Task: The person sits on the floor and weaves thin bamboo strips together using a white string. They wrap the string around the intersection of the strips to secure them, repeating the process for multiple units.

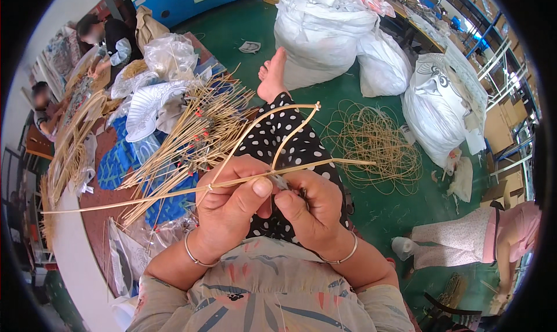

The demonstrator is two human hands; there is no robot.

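Note:
Above my lap I hold a kite-like frame of thin bamboo strips (127,204). One long strip runs across both hands, and a bent loop (290,137) rises from it to a tied corner. My left hand (229,207) pinches the long strip between thumb and fingers near a tied joint. My right hand (313,210) is closed near the foot of the loop, thumb against bent fingers. A small grey item (279,181) shows between its thumb and finger; its kind cannot be made out. My right palm is hidden.
Left of my legs lies a heap of bamboo sticks (174,140) beside plastic bags (171,56). A coil of thin strips (377,149) lies on the green floor. Big white sacks (319,39) stand ahead. Two people sit at the left; another person (464,236) is at the right.

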